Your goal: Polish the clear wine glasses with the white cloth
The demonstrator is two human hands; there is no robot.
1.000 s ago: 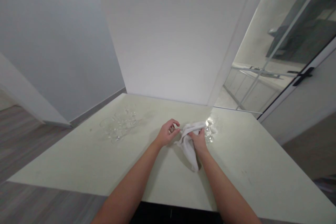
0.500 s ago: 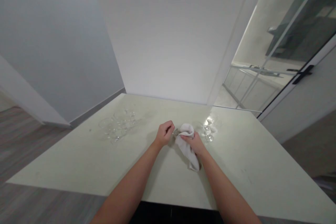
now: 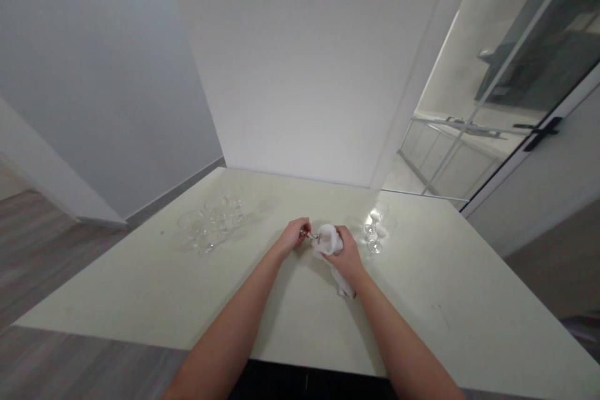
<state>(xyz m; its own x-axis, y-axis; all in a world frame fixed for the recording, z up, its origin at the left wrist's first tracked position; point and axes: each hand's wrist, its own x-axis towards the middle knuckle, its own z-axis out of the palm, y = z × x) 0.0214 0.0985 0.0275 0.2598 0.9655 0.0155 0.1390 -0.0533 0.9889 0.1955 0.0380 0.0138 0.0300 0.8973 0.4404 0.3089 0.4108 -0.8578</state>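
Observation:
Over the middle of the pale table [image 3: 140,287], my left hand [image 3: 293,239] is closed in a pinch on the stem end of a small clear glass [image 3: 310,236]. My right hand [image 3: 345,254] is closed round a white cloth [image 3: 328,241] that wraps the other end of that glass. The cloth's tail hangs down to the table below my right wrist. Most of the glass is hidden by the cloth and fingers.
A cluster of several clear glasses [image 3: 213,223] stands at the table's far left. Other clear stemmed glasses [image 3: 375,230] stand just right of my hands. A white wall rises behind the table, and a glass-paned door [image 3: 497,94] is at the right.
The cloth has bunched up tighter under my right hand, and both hands have drawn closer together around the glass. The glasses on the table have not moved.

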